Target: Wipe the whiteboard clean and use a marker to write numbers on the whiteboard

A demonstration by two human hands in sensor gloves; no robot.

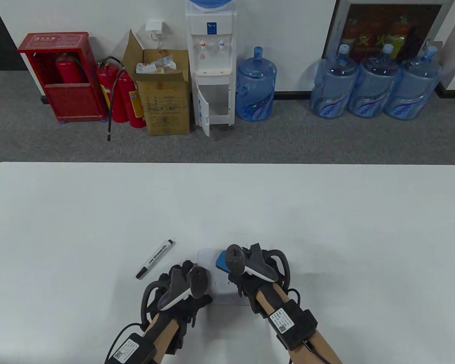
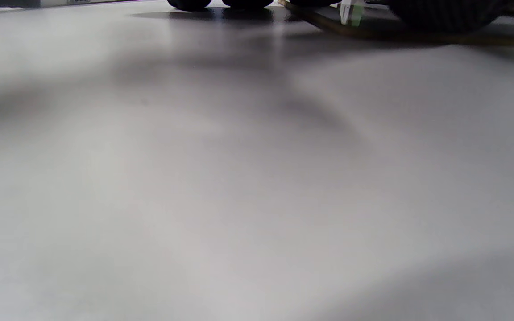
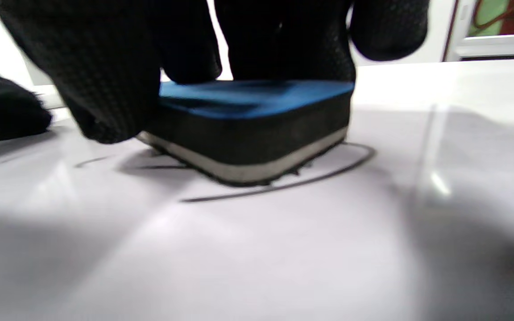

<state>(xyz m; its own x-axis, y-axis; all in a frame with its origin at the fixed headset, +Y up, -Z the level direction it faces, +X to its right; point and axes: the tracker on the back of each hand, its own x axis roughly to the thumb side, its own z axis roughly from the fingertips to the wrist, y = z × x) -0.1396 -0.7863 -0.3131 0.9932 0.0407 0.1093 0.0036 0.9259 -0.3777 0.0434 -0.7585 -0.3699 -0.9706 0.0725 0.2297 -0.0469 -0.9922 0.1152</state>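
Note:
A small whiteboard [image 1: 208, 258] lies flat near the table's front edge, partly under both hands. My right hand [image 1: 238, 272] grips a blue-topped eraser [image 1: 221, 262] and holds it down on the board. In the right wrist view, gloved fingers [image 3: 118, 76] clasp the eraser [image 3: 257, 129], whose pale felt base sits on black marker strokes [image 3: 328, 171] on the whiteboard [image 3: 257, 249]. My left hand [image 1: 185, 273] rests at the board's left edge, holding nothing. Its fingertips [image 2: 221, 3] touch the surface at the top of the left wrist view. A black-capped white marker [image 1: 155, 259] lies left of the board.
The white table [image 1: 326, 227] stretches wide around the board. Beyond its far edge, on the carpet, stand fire extinguishers [image 1: 123, 94], a cardboard box [image 1: 167, 94], a water dispenser [image 1: 212, 64] and several blue water jugs [image 1: 375, 83].

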